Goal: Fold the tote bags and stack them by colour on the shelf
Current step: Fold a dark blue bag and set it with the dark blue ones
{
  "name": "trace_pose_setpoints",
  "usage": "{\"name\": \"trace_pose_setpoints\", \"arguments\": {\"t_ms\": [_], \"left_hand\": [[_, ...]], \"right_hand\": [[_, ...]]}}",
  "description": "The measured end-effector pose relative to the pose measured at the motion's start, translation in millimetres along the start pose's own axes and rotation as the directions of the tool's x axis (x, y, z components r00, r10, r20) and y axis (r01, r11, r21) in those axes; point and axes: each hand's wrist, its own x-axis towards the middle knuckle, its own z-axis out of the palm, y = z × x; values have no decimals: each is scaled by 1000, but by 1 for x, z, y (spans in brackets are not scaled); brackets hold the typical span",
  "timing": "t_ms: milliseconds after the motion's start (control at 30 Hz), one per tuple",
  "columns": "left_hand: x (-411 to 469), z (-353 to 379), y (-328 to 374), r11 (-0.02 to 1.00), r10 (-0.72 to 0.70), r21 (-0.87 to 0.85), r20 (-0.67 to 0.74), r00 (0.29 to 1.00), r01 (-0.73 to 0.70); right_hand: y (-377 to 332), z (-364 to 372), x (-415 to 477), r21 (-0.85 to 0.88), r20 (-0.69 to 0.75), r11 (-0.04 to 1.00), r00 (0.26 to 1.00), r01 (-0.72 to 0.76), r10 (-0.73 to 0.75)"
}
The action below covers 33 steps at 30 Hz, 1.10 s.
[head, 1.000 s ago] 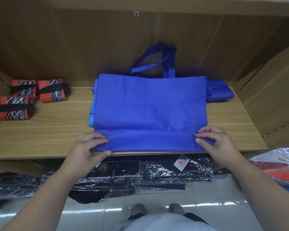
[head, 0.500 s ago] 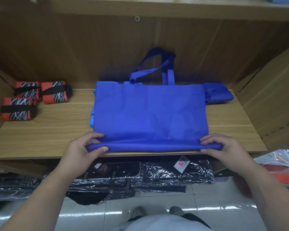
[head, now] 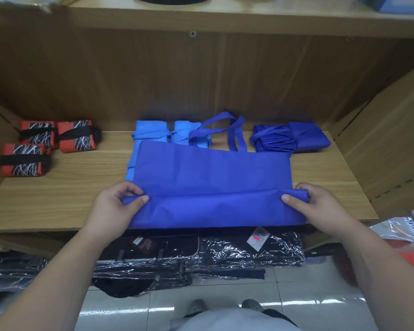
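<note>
Pinching the blue tote bag [head: 213,177], left hand [head: 112,207] and right hand [head: 320,209] have rolled its fold wider.

Lying flat as a wide royal-blue tote bag [head: 213,173] mid-way along the wooden shelf [head: 58,201], with loop handles [head: 234,132] pointing to the back and the near strip doubled over along the front edge. Overlapping light-blue fabric [head: 129,168] at its left side. Sitting behind, folded: two light-blue bundles [head: 151,131] left, royal-blue bundles [head: 273,139] right.

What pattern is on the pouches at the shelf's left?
Pouches: orange-red, white scribble lines on black, black straps. Head view.
</note>
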Motion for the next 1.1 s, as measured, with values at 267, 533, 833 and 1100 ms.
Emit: {"name": "trace_pose_setpoints", "arguments": {"t_ms": [267, 533, 833, 1100], "left_hand": [[6, -5, 35, 909, 197, 355, 101, 975, -220], [25, 5, 27, 893, 175, 403, 100, 980, -201], [20, 16, -5, 796, 408, 551, -185, 894, -250], [-12, 11, -28, 710, 504, 537, 66, 861, -456]], "right_hand": [[5, 17, 11, -258, -173, 965, 985, -39, -6], [11, 24, 1, -369, -257, 929, 959, 20, -123], [3, 27, 6, -290, -357, 954, 933, -77, -33], [9, 45, -2, -270, -527, 960, 845, -71, -85]]}}
